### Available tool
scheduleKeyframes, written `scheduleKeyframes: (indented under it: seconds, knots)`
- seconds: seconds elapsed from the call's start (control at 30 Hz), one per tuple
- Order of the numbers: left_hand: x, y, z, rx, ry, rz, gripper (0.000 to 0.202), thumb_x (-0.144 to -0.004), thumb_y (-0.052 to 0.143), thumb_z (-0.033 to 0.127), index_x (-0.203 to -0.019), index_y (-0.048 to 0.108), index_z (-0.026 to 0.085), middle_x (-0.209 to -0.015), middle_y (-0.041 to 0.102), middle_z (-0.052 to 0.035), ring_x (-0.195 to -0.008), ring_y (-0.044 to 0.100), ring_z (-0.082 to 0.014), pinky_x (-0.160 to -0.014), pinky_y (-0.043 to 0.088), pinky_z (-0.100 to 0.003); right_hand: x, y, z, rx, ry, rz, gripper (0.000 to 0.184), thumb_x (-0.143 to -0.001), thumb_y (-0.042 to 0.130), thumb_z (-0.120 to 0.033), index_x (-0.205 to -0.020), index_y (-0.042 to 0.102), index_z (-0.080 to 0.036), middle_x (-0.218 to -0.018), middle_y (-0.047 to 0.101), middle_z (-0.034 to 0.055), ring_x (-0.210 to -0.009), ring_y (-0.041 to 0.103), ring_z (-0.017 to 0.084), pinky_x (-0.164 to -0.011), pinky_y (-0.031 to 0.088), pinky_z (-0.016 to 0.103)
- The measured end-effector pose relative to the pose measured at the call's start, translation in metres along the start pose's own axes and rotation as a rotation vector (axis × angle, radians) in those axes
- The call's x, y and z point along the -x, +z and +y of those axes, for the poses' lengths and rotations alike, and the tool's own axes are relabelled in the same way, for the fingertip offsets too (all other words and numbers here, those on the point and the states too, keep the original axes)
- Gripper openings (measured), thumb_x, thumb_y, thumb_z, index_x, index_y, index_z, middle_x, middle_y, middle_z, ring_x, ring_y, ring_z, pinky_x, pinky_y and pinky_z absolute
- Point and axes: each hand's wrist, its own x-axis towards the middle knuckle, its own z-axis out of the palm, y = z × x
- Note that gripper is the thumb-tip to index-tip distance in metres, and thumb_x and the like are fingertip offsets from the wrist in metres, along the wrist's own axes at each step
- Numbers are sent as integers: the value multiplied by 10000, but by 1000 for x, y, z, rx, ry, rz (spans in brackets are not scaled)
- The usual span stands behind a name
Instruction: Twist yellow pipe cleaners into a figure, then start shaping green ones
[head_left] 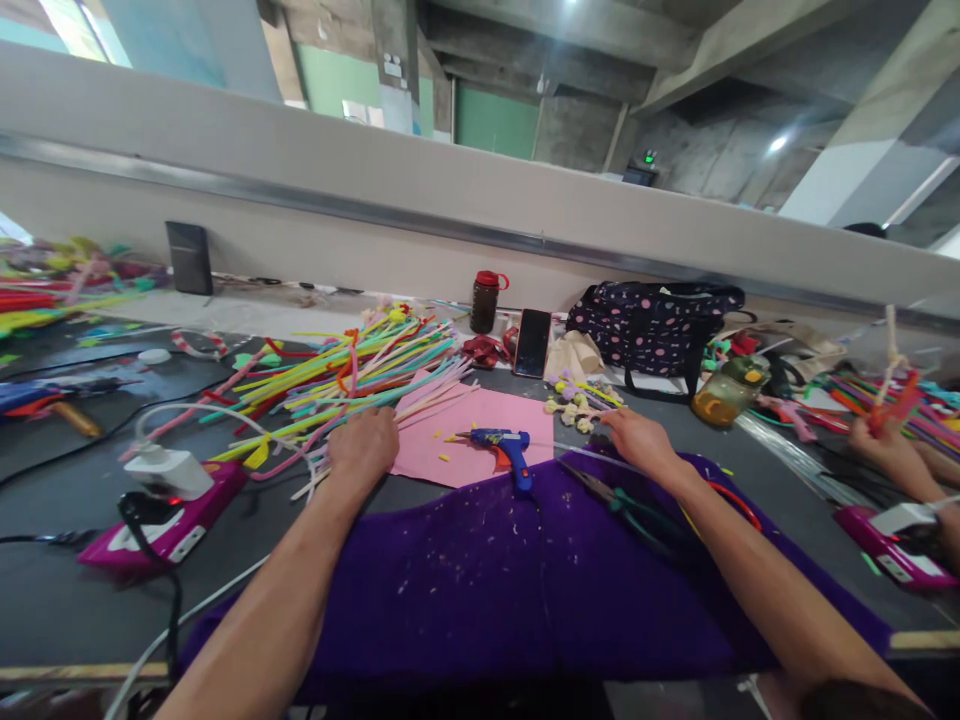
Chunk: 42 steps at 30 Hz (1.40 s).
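Note:
My left hand [364,445] is curled over the near end of a heap of coloured pipe cleaners [352,370]; pale stems come out on both sides of it. My right hand [639,442] has its fingertips pinched at the stem end of small fuzzy flowers [574,405] in cream and lilac. Between the hands a blue hot glue gun [506,450] rests on a pink sheet [427,455], its nozzle pointing left and a clear glue stick [592,455] behind it. Green-handled pliers [622,500] lie on the purple cloth [450,580], below my right hand.
Magenta power strips [176,525] with plugs and cables sit left and right. Along the back are a red-capped bottle [485,303], a phone [532,343], a patterned bag [652,335] and an amber bottle [727,390]. Another person's hands [889,450] work at far right.

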Motion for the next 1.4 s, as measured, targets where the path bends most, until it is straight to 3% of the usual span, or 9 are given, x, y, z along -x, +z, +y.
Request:
scheduleKeyframes:
  seconds: [0.13, 0.33, 0.57, 0.8, 1.1, 1.4]
  knots:
    - [0, 0, -1, -12, 22, 21, 423, -852, 235, 284, -1051, 575, 131, -998, 596, -170, -948, 540, -306, -730, 411, -395, -38, 10, 3, 65, 34, -30, 276, -831, 413, -219, -1053, 577, -228, -1115, 547, 79, -976, 538, 207, -733, 417, 287]
    - [-1, 3, -4, -9, 42, 36, 424, -852, 243, 314, -1038, 582, 139, -982, 597, -158, -922, 545, -319, -703, 420, -399, -64, 26, 1, 65, 69, -43, 272, -852, 382, -264, -914, 623, -154, -1005, 603, 135, -895, 576, 229, -704, 412, 311]
    - [-3, 4, -5, 16, 43, 32, 403, -839, 272, 300, -1038, 589, 150, -995, 593, -151, -918, 548, -314, -694, 428, -400, -72, 12, 20, 17, 72, 10, 268, -844, 388, -276, -958, 602, -161, -993, 629, 99, -874, 576, 197, -670, 377, 252]
    - [-4, 3, -6, 7, 40, -2, 392, -819, 301, 311, -1030, 592, 154, -1009, 594, -139, -927, 545, -292, -707, 430, -373, -83, 4, 35, -26, 156, 48, 339, -846, 388, -381, -950, 615, -152, -911, 657, 91, -833, 581, 198, -633, 355, 232]
    - [-7, 10, -10, -2, 58, 32, 383, -808, 318, 329, -1024, 592, 171, -993, 600, -124, -925, 546, -299, -688, 433, -375, -108, 16, 17, -25, 279, 23, 336, -859, 362, -342, -955, 630, -164, -980, 647, 120, -894, 588, 217, -676, 399, 261]
    - [-6, 6, -7, -6, 45, 7, 376, -814, 317, 330, -1014, 596, 174, -991, 602, -123, -912, 553, -300, -671, 434, -373, -107, 15, 2, 50, 282, 10, 339, -860, 369, -351, -1006, 618, -173, -1036, 620, 138, -966, 571, 240, -765, 416, 316]
